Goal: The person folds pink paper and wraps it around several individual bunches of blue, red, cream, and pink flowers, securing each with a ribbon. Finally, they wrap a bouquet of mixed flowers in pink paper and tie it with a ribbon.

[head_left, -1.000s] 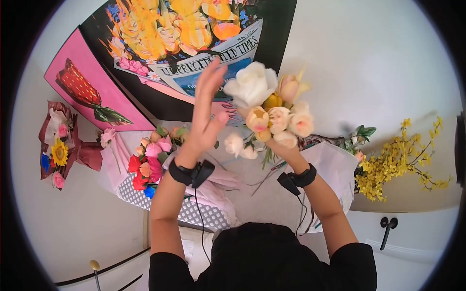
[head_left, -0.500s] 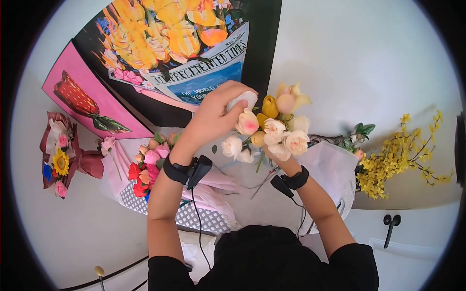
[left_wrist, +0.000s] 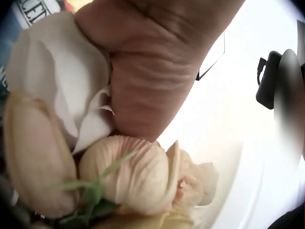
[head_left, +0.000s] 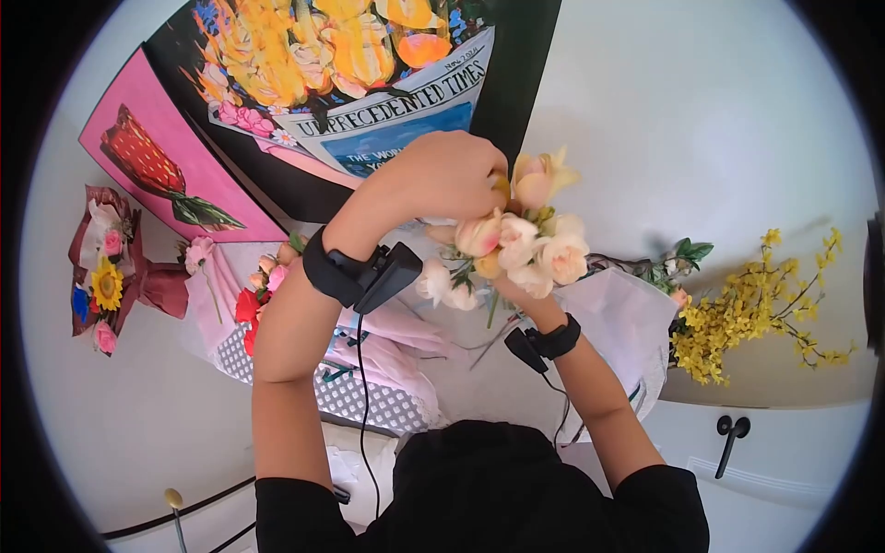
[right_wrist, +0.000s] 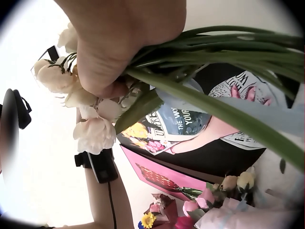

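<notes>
My right hand (right_wrist: 119, 47) grips a bunch of flowers by its green stems (right_wrist: 228, 59), close under the blooms. The bunch has cream roses (head_left: 564, 258), a pink-tinged bloom (head_left: 477, 235) and a pale peach flower (head_left: 533, 180). My left hand (head_left: 442, 175) reaches across the top of the bunch, fingers curled in among the blooms beside a yellow tulip (head_left: 501, 189). In the left wrist view a big white rose (left_wrist: 62, 71) lies against this hand, above peach blooms (left_wrist: 128, 171). The left fingertips are hidden; I cannot tell which bloom they hold.
A large flower painting (head_left: 350, 83) and a pink picture (head_left: 171, 147) lean at the back left. A small wrapped bouquet (head_left: 106, 272) sits far left. Pink wrapping (head_left: 396, 350) and red flowers (head_left: 247, 309) lie left; pale wrapping (head_left: 608, 313) and yellow blossom branches (head_left: 728, 323) lie right.
My left hand, raised with spread fingers a second ago, came down on the white rose and then moved right, curling in among the blooms. The right hand keeps its grip on the bunch.
</notes>
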Demonstrator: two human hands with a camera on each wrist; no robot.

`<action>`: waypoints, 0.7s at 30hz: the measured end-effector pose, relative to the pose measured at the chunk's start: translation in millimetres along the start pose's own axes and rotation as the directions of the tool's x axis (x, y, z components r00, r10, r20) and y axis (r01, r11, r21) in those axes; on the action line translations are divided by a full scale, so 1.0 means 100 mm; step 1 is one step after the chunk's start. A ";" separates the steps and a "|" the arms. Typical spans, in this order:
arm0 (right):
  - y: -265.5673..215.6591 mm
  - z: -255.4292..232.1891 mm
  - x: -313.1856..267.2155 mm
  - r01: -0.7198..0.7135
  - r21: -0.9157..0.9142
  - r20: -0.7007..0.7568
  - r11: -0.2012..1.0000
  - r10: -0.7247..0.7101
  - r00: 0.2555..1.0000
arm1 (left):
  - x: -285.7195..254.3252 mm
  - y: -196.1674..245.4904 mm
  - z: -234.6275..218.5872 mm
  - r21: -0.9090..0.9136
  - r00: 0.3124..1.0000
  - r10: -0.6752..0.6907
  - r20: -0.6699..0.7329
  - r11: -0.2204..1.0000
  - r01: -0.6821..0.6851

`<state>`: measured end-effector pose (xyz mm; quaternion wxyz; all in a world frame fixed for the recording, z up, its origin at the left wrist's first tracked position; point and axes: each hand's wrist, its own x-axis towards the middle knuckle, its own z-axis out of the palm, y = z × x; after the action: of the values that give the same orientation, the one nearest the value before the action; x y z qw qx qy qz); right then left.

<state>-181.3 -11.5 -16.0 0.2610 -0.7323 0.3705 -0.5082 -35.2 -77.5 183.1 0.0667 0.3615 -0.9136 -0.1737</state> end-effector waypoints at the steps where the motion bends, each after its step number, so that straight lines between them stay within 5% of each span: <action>1: -0.01 -0.01 0.00 -0.001 0.003 -0.007 1.000 0.002 1.000 | 0.04 -0.06 0.05 0.004 1.000 0.002 0.006 1.000 -0.002; 3: -0.05 -0.10 -0.01 0.106 -0.212 0.042 0.972 -0.099 0.994 | 0.12 -0.17 0.15 -0.249 0.982 -0.058 -0.177 0.968 0.012; 4: -0.06 -0.13 0.01 0.160 -0.316 0.076 0.935 -0.143 0.987 | 0.15 -0.20 0.15 -0.246 0.984 -0.052 -0.171 0.969 0.008; 5: 0.72 0.10 -0.16 0.113 -0.333 0.147 0.936 -0.066 0.987 | 0.17 -0.22 0.15 -0.311 0.990 -0.102 -0.100 0.948 0.066; 7: 0.43 -0.02 -0.09 0.057 -0.259 0.034 0.964 -0.050 0.998 | 0.18 -0.26 0.19 -0.374 0.989 -0.145 -0.028 0.919 0.125; 9: 0.34 -0.02 -0.08 -0.054 -0.050 -0.121 0.997 0.047 0.992 | 0.13 -0.25 0.25 -0.253 0.954 0.152 -0.258 0.943 -0.218; 10: 0.42 -0.03 -0.11 -0.052 -0.053 -0.118 0.997 0.046 0.992 | 0.12 -0.24 0.25 -0.254 0.953 0.151 -0.262 0.942 -0.220; 12: 0.51 -0.05 -0.14 -0.288 0.155 0.000 0.945 0.291 0.957 | 0.09 -0.20 0.23 -0.298 0.924 0.340 -0.176 0.876 -0.379; 13: 0.51 -0.04 -0.16 -0.288 0.156 0.001 0.945 0.292 0.957 | 0.07 -0.17 0.20 -0.299 0.924 0.339 -0.176 0.876 -0.378; 15: 0.49 -0.03 -0.17 -0.300 0.188 0.028 0.935 0.300 0.954 | 0.04 -0.13 0.13 -0.204 0.933 0.350 0.086 0.923 -0.328; 19: 0.46 0.02 -0.11 -0.345 0.267 0.108 0.900 0.328 0.938 | 0.04 -0.17 0.12 -0.182 0.913 0.371 0.170 0.922 -0.341; 20: 0.47 0.01 -0.09 -0.346 0.267 0.106 0.899 0.329 0.938 | 0.07 -0.21 0.16 -0.168 0.904 0.379 0.200 0.922 -0.349; 21: 0.41 -0.01 -0.04 -0.161 -0.042 0.147 0.986 0.166 0.975 | 0.08 -0.19 0.15 -0.155 0.894 0.386 0.228 0.921 -0.358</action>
<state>-194.7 -32.8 -49.2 0.3182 -0.7393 0.4162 -0.4231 -32.5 -91.6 161.6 0.0005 0.1506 -0.9559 -0.2522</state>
